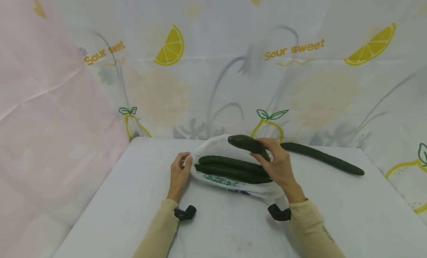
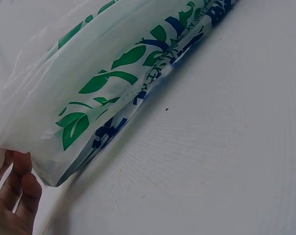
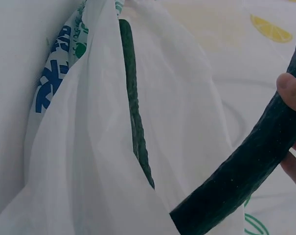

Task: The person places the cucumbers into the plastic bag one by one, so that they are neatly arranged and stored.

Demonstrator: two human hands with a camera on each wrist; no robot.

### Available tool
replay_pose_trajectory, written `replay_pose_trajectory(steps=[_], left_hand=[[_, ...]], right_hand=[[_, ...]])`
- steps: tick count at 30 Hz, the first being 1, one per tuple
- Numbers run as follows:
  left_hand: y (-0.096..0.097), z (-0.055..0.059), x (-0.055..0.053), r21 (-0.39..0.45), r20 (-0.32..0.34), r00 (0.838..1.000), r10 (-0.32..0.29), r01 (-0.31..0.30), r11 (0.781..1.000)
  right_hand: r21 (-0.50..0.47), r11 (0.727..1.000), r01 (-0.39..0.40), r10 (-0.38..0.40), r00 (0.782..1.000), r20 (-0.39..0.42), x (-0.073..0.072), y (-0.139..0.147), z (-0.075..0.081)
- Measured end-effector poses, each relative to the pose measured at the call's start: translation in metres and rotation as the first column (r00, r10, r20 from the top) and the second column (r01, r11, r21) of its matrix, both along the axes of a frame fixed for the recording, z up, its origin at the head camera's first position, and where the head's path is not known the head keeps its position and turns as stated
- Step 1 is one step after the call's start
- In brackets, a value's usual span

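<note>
A white plastic bag (image 1: 263,191) with green leaf prints lies on its side, its mouth spread open. Two dark green cucumbers (image 1: 230,172) rest inside it, side by side. My left hand (image 1: 180,174) pinches the bag's left edge between thumb and fingers; the left wrist view shows those fingers (image 2: 29,198) at the bag's corner. Above the opening, my right hand (image 1: 280,167) grips another cucumber (image 1: 245,142), slanted with its free end up and to the left. In the right wrist view, the bag's white film covers the held cucumber's lower end (image 3: 226,191).
One more cucumber (image 1: 325,159) lies on the white table (image 1: 230,232) to the right, behind my right hand. A lemon-printed cloth (image 1: 213,83) hangs behind and around the table. Each wrist wears a black device (image 1: 186,213) over a beige sleeve.
</note>
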State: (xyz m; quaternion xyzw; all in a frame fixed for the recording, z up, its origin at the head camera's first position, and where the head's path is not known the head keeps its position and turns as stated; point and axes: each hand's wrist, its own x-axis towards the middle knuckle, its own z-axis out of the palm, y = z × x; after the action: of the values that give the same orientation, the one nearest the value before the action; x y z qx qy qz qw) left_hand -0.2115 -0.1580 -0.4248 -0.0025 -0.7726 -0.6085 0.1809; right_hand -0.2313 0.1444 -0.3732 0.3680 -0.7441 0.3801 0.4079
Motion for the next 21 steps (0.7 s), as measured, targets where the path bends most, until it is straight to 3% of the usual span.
replay_pose_trajectory(steps=[5,21], left_hand=[[0.000,0.000,0.000,0.013,-0.011,1.000,-0.002,0.002,1.000],[0.001,0.000,0.001,-0.006,-0.072,0.997,0.027,-0.027,1.000]], right_hand=[[0.068,0.996,0.058,-0.056,0.998,-0.026,-0.002,0.000,-0.004],[0.200,0.974,0.107,-0.120,0.991,0.057,-0.003,-0.008,-0.017]])
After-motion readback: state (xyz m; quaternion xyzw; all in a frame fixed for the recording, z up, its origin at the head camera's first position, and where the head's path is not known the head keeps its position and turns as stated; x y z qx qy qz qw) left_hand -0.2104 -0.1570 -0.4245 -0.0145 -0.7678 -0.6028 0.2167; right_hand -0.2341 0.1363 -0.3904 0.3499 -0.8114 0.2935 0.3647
